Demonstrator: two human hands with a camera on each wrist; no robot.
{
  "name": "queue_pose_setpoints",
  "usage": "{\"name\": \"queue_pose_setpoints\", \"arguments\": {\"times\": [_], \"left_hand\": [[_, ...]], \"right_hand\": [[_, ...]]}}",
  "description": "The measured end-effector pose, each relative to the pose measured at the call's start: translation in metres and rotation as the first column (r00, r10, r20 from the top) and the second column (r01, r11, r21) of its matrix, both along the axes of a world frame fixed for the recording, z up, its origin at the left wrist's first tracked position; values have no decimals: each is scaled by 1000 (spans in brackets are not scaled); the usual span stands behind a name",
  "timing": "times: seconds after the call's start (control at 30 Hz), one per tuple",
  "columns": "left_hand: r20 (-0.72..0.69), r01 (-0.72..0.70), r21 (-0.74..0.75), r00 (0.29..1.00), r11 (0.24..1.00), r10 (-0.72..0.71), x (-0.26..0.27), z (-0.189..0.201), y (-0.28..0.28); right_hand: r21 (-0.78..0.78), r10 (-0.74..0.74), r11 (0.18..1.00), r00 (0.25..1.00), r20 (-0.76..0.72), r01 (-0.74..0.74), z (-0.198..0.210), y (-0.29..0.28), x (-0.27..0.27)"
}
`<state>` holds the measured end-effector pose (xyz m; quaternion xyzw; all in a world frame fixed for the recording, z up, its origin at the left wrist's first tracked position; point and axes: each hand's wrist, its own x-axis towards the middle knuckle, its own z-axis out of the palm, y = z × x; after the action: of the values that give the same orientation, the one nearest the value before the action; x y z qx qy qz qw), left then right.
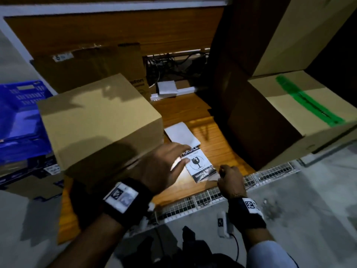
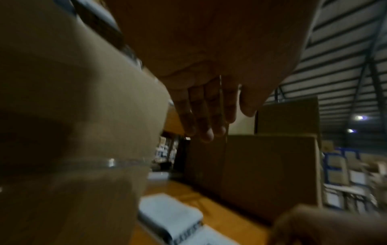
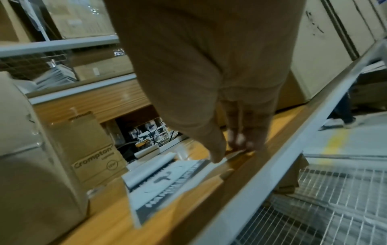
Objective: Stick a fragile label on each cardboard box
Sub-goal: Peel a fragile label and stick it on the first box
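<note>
Nearest me, my left hand (image 1: 164, 167) hovers flat over the label (image 1: 200, 164) on the surface (image 1: 218, 144); my right hand (image 1: 229, 180) seems to pinch its corner. Peeling unsteadily could tear it.

- A black-and-white label (image 1: 199, 164) lies flat on the wooden counter (image 1: 216, 136). It reads "FRAGILE" across the top, partly covered by a hand, and "HANDLE WITH CARE" along the bottom, with a broken wine-glass symbol in a circle between them.
- A brown carton (image 3: 92, 149) at the back of the counter carries the brand name "Crompton".
</note>
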<state>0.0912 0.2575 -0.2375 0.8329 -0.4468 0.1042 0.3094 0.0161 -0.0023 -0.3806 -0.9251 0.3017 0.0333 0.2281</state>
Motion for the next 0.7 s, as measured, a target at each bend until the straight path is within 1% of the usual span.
{"name": "queue_pose_setpoints", "arguments": {"times": [0.07,0.1,0.13,0.2,0.27,0.3,0.37,0.43,0.5,0.57,0.63,0.7], "left_hand": [[-84,33,125,996,992,-22,-2,-38,-24],[-127,18,216,992,976,10,-5,-54,-37],[-151,-19,322,986,947,72,-8,-67,-48],[-173,-87,526,963,846,206,-16,-90,-65],[-216,-89,629,934,772,284,-24,-106,-73],[-225,-76,667,928,741,297,-26,-113,-73],[-233,-52,716,922,696,308,-30,-126,-74],[-245,-44,730,915,682,322,-33,-134,-73],[-256,-59,716,905,696,340,-34,-137,-75],[-262,-85,696,894,713,363,-32,-138,-78],[-253,-132,676,883,725,396,-31,-138,-83],[-223,-189,664,873,724,433,-31,-138,-86]], "right_hand": [[39,53,998,998,43,-54,-1,-5,-1],[67,78,994,994,73,-83,-2,-7,-2],[104,88,990,991,96,-98,-2,-8,-3],[173,82,979,988,132,-104,-3,-10,-5],[222,63,970,985,161,-99,-4,-12,-6],[240,53,966,983,175,-95,-5,-12,-5],[269,37,959,981,189,-88,-8,-15,-5],[320,23,943,980,195,-86,-8,-17,-7],[349,27,932,980,198,-96,-9,-18,-9],[332,49,937,981,189,-111,-9,-19,-8],[320,78,937,978,193,-138,-10,-19,-8],[345,109,923,977,184,-168,-9,-19,-6]]}}
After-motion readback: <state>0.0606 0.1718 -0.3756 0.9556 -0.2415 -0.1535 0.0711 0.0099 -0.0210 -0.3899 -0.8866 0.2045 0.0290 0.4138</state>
